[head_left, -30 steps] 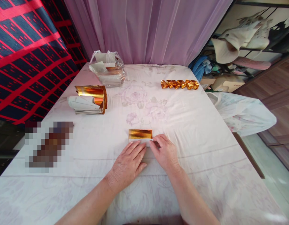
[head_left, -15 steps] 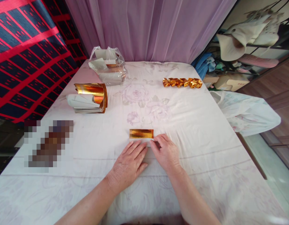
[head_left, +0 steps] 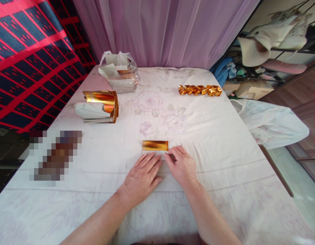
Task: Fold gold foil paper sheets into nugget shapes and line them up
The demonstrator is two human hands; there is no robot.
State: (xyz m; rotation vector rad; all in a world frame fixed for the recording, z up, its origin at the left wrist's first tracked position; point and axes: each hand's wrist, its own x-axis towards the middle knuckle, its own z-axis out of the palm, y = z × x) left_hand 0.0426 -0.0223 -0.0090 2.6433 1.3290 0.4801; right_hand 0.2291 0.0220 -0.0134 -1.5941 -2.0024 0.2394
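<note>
A gold foil paper [head_left: 155, 145], folded into a narrow strip with a white band along its near side, lies flat on the cloth in front of me. My left hand [head_left: 143, 172] rests with fingers stretched out, their tips on the white band. At the strip's right end, my right hand [head_left: 181, 165] has thumb and forefinger pinched on the paper's near corner. The fingers hide part of the near edge. Farther back on the right sits a row of folded gold foil pieces [head_left: 199, 90]. To the left stands a curled stack of gold foil sheets [head_left: 101, 107] with white backs.
A clear plastic bag [head_left: 119, 73] holding more sheets is at the far left of the flowered tablecloth [head_left: 157, 115]. A blurred-out patch [head_left: 56, 156] covers something on the left. Beyond the right edge are a shelf with hats [head_left: 259, 44] and a pale cloth bundle [head_left: 277, 124].
The view has shifted very slightly, so everything appears a little farther right. Both hands keep nearly the same place on the foil paper.
</note>
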